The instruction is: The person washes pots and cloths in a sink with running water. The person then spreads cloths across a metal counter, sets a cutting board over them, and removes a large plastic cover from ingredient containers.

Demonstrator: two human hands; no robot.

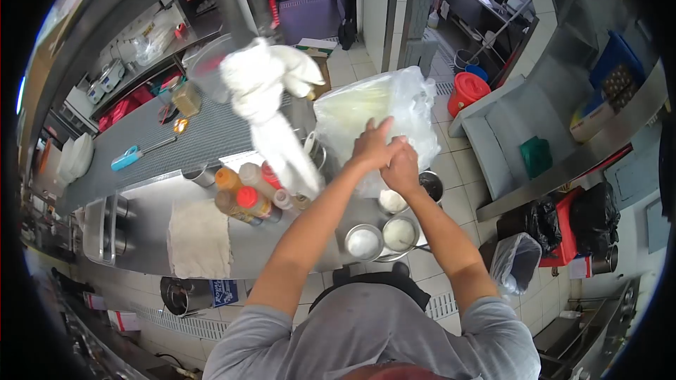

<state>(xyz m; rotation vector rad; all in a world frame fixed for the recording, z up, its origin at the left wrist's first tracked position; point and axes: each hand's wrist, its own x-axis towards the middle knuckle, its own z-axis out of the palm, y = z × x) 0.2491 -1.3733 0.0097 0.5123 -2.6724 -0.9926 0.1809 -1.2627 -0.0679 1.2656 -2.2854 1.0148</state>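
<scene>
My left hand (370, 146) is over a large clear plastic bag (415, 109), fingers stretched forward and somewhat apart. Right beside it, touching or nearly touching, my right hand (400, 167) has its fingers curled; whether it grips some of the plastic is hidden. Pale yellowish contents (359, 102) show through the bag. Closer to my body stand a metal bowl of white powder (364, 242) and a metal bowl of creamy white stuff (400, 233) with a handle sticking out. A third bowl of white contents (392, 200) is partly covered by my right forearm.
White cloths (271, 98) hang from a metal post left of the bag. Several sauce bottles (250, 200) crowd the steel counter (148, 222) near a folded cloth (199, 239). A blue-handled tool (127, 158) lies on the dark mat. A lidded red bucket (468, 93) stands beyond, right.
</scene>
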